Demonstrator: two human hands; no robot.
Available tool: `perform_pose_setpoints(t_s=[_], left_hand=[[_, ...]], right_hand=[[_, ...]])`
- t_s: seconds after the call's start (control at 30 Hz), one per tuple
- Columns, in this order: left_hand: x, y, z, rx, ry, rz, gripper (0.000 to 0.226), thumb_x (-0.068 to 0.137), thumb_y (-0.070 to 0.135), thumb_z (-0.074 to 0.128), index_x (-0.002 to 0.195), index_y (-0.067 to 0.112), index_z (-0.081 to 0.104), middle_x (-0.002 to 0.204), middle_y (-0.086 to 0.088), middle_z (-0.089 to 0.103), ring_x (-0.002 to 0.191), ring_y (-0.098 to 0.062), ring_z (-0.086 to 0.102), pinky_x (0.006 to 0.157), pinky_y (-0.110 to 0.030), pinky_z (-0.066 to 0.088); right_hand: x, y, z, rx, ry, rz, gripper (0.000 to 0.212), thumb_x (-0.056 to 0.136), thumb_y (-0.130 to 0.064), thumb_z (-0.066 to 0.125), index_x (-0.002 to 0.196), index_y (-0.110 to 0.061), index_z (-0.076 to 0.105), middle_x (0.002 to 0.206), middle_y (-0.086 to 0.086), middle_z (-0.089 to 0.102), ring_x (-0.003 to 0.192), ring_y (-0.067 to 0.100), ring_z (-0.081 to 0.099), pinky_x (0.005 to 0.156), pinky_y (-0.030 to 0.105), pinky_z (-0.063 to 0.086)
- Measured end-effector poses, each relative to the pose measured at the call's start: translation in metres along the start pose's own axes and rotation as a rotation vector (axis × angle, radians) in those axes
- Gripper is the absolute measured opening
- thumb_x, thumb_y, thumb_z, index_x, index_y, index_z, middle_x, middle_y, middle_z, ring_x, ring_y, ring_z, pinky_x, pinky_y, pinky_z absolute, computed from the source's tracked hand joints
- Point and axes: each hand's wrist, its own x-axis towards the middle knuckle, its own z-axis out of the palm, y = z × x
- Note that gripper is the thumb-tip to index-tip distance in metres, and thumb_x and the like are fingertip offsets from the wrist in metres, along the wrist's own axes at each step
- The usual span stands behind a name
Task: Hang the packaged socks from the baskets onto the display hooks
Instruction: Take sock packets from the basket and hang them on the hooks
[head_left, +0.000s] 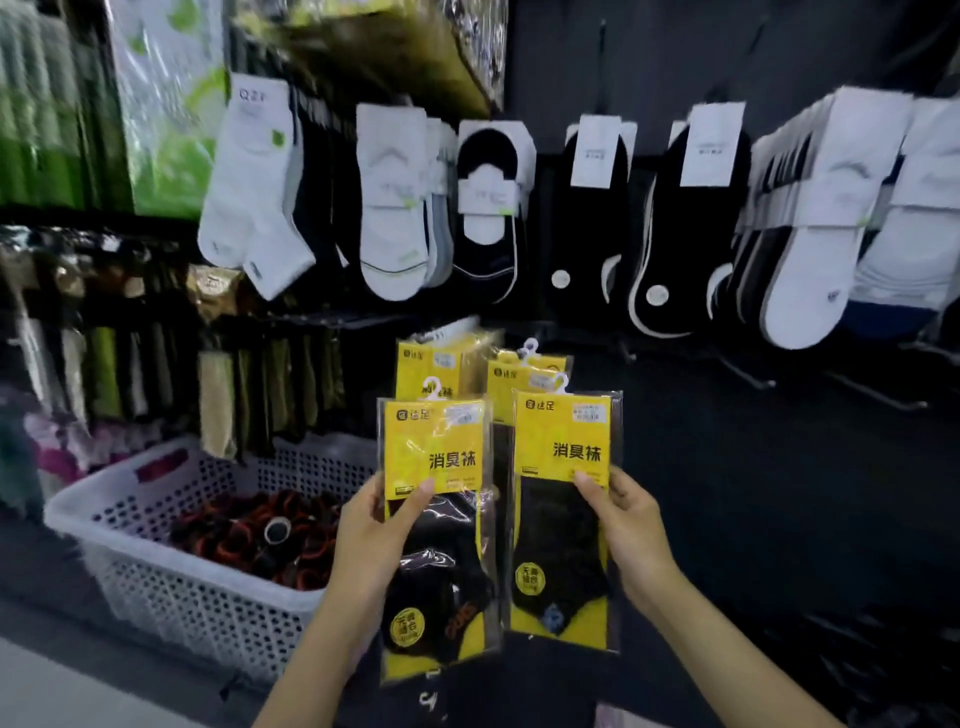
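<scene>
**Two hands, a yellow sock packet in each**

The left hand grips the left sock packet at its left edge, with the thumb pressed on the yellow card and the fingers curled behind. The right hand pinches the right sock packet at its right edge in the same way, thumb on the front. Both packets are held upright and side by side in front of the display. Whether their inner edges touch cannot be told. Each has a white plastic hanger at the top, and dark socks show through clear wrap below the card.

To the left of the hands sits a white perforated basket holding dark rolled items banded in orange.

Just behind the held packets, more yellow packets of the same kind hang against the dark wall. To their right, metal hooks stick out from it.

Higher up hangs a row of carded socks: white socks at the left, black socks in the middle, and white again at the far right.
</scene>
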Motion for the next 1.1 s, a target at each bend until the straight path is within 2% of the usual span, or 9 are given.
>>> perform_pose_setpoints(t_s=[0.1, 0.23, 0.37, 0.6, 0.67, 0.77, 0.93, 1.0, 1.1], left_hand=[[0.014, 0.007, -0.008, -0.013, 0.050, 0.041, 0.015, 0.082, 0.033, 0.067, 0.097, 0.035, 0.066, 0.094, 0.024, 0.071, 0.087, 0.008, 0.065, 0.073, -0.016, 0.044], [0.030, 0.007, -0.012, -0.049, 0.097, 0.055, 0.015, 0.082, 0.034, 0.068, 0.096, 0.036, 0.065, 0.094, 0.023, 0.071, 0.087, 0.007, 0.065, 0.075, -0.016, 0.044], [0.039, 0.001, -0.015, -0.070, 0.111, 0.061, 0.020, 0.078, 0.037, 0.068, 0.097, 0.035, 0.066, 0.095, 0.021, 0.071, 0.087, 0.006, 0.065, 0.077, -0.019, 0.045], [0.050, -0.007, -0.020, -0.077, 0.164, 0.049, 0.014, 0.080, 0.038, 0.068, 0.093, 0.039, 0.065, 0.090, 0.031, 0.068, 0.081, 0.016, 0.061, 0.071, -0.014, 0.039], [0.051, -0.008, -0.021, -0.089, 0.159, 0.043, 0.016, 0.080, 0.036, 0.069, 0.095, 0.037, 0.066, 0.091, 0.027, 0.070, 0.082, 0.014, 0.062, 0.072, -0.014, 0.040], [0.051, -0.009, -0.022, -0.092, 0.137, 0.038, 0.022, 0.077, 0.036, 0.070, 0.099, 0.033, 0.068, 0.094, 0.023, 0.071, 0.084, 0.009, 0.064, 0.075, -0.017, 0.043], [0.050, -0.010, -0.019, -0.106, 0.120, 0.023, 0.020, 0.079, 0.033, 0.069, 0.099, 0.031, 0.068, 0.096, 0.020, 0.072, 0.088, 0.004, 0.066, 0.081, -0.024, 0.048], [0.049, -0.010, -0.015, -0.111, 0.099, 0.018, 0.015, 0.083, 0.028, 0.067, 0.097, 0.033, 0.067, 0.096, 0.022, 0.071, 0.089, 0.006, 0.065, 0.081, -0.023, 0.047], [0.046, -0.009, -0.008, -0.112, 0.068, 0.001, 0.014, 0.085, 0.026, 0.066, 0.097, 0.034, 0.067, 0.096, 0.023, 0.071, 0.090, 0.005, 0.065, 0.081, -0.023, 0.048]], right_hand=[[0.023, -0.010, 0.014, 0.011, 0.041, -0.015, 0.017, 0.094, -0.021, 0.056, 0.105, -0.017, 0.068, 0.097, -0.003, 0.075, 0.088, 0.009, 0.071, 0.065, 0.015, 0.053], [0.051, -0.011, 0.032, -0.023, 0.045, -0.040, 0.018, 0.095, -0.022, 0.055, 0.105, -0.016, 0.068, 0.102, 0.001, 0.073, 0.097, 0.015, 0.069, 0.084, 0.029, 0.054], [0.074, 0.000, 0.045, -0.038, 0.042, -0.039, 0.014, 0.096, -0.021, 0.054, 0.101, -0.022, 0.067, 0.101, -0.002, 0.073, 0.095, 0.012, 0.069, 0.082, 0.027, 0.055], [0.118, 0.027, 0.051, -0.065, 0.169, 0.028, 0.016, 0.095, -0.024, 0.056, 0.105, -0.017, 0.067, 0.106, 0.004, 0.071, 0.101, 0.019, 0.066, 0.094, 0.040, 0.052], [0.134, 0.032, 0.049, -0.090, 0.252, 0.070, 0.017, 0.091, -0.030, 0.063, 0.097, -0.015, 0.068, 0.102, 0.006, 0.071, 0.098, 0.021, 0.065, 0.093, 0.041, 0.052], [0.154, 0.038, 0.046, -0.147, 0.408, 0.153, 0.033, 0.083, -0.041, 0.070, 0.097, -0.011, 0.066, 0.094, 0.002, 0.065, 0.093, 0.019, 0.059, 0.085, 0.034, 0.050], [0.144, 0.049, 0.045, -0.108, 0.551, 0.161, 0.028, 0.089, -0.025, 0.066, 0.110, -0.009, 0.058, 0.117, 0.011, 0.062, 0.094, 0.018, 0.054, 0.080, 0.029, 0.044], [0.125, 0.047, 0.047, -0.092, 0.492, 0.138, 0.033, 0.091, -0.025, 0.063, 0.119, -0.010, 0.055, 0.121, 0.008, 0.058, 0.102, 0.017, 0.053, 0.085, 0.028, 0.044], [0.090, 0.030, 0.058, 0.005, 0.131, 0.128, 0.029, 0.097, -0.035, 0.050, 0.119, -0.016, 0.055, 0.120, 0.000, 0.060, 0.104, 0.011, 0.059, 0.091, 0.028, 0.047]])
